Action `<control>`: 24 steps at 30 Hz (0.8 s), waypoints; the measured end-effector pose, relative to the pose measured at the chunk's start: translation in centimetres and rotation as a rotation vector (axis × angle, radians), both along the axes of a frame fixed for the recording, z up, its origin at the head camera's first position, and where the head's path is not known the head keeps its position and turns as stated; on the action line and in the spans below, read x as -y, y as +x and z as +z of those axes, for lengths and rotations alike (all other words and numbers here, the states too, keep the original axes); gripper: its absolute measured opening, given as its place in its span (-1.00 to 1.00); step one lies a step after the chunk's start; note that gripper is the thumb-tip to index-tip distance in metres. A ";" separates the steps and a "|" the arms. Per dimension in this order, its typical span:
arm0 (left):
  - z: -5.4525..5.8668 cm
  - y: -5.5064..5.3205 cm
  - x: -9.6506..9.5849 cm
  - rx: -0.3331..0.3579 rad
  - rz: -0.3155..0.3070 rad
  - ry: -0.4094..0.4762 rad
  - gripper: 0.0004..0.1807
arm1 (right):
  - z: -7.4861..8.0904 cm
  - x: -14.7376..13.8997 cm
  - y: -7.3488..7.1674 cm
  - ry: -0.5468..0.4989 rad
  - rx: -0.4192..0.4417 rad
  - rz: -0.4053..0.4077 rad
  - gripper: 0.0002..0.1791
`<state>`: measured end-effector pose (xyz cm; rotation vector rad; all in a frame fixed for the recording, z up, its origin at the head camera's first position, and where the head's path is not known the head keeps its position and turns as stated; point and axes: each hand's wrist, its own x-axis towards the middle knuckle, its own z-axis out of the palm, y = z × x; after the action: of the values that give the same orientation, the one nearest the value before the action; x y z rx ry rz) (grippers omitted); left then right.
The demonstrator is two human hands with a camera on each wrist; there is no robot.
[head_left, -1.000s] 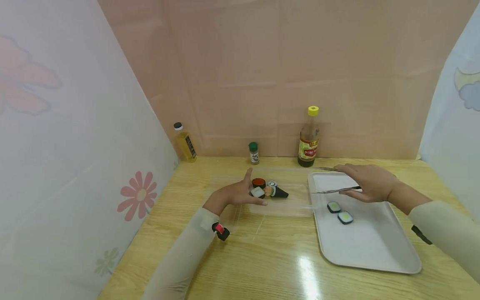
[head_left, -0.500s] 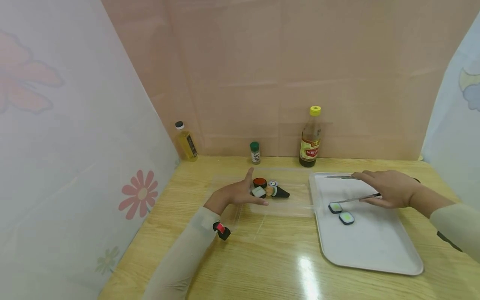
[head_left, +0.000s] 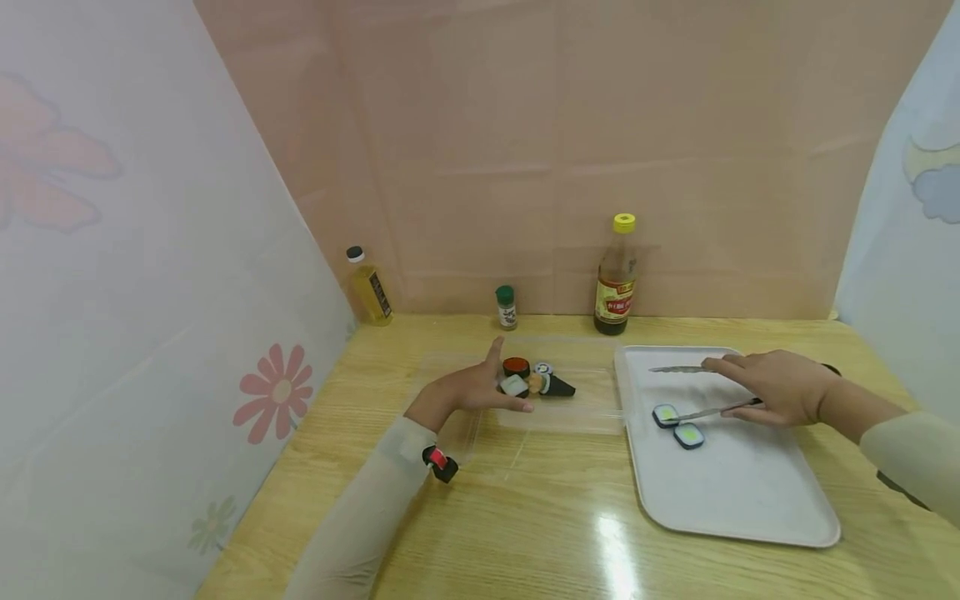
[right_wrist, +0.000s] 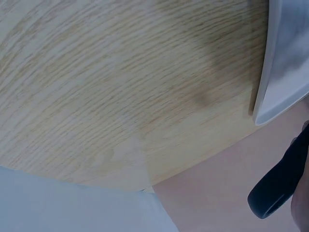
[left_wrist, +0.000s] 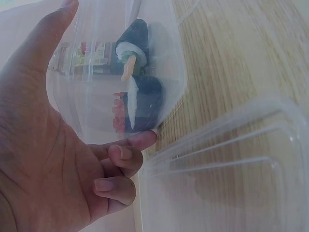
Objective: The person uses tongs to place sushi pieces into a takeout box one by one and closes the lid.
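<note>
My left hand point(head_left: 472, 387) holds the end of a clear plastic box point(head_left: 600, 387), thumb and fingers spread across its width. Inside it lie a black cone hand roll point(head_left: 558, 387), a red-topped roll point(head_left: 517, 366), a pale-topped piece point(head_left: 513, 385) and a small round roll point(head_left: 543, 367). My right hand point(head_left: 783, 385) grips metal tongs point(head_left: 708, 412) over the white tray point(head_left: 738, 492). The tongs' arms are spread; the lower tip overlaps one sushi roll point(head_left: 664, 416). A second sushi roll point(head_left: 688, 435) sits close beside it. In the right wrist view, the black tong handle point(right_wrist: 273, 193) shows.
At the back stand a bottle of yellow oil point(head_left: 372, 292), a green-capped shaker point(head_left: 506, 308) and a yellow-capped sauce bottle point(head_left: 616, 279). A clear lid point(left_wrist: 217, 193) lies by the box, near my left hand. Patterned cloth walls point(head_left: 150, 250) bound the table's sides.
My right hand has moved right, then slightly toward me, bringing the tongs from the box's right end to the nearer rolls on the tray. My left hand stays at the box.
</note>
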<state>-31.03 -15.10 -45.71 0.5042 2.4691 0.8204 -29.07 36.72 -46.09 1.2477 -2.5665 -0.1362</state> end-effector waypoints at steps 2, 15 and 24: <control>0.0 0.0 0.0 0.000 -0.004 0.003 0.55 | 0.2 0.1 0.2 -0.003 -0.002 0.004 -0.10; 0.1 0.2 0.3 0.002 -0.011 0.024 0.57 | 0.9 -0.1 1.1 0.005 -0.011 0.021 -0.16; 0.0 0.1 0.4 0.008 -0.008 0.030 0.58 | 0.8 -0.3 0.9 0.014 -0.014 0.052 -0.12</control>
<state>-30.93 -15.48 -45.74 0.5197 2.4491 0.8564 -28.17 37.02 -45.28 1.3123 -2.5230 -0.1516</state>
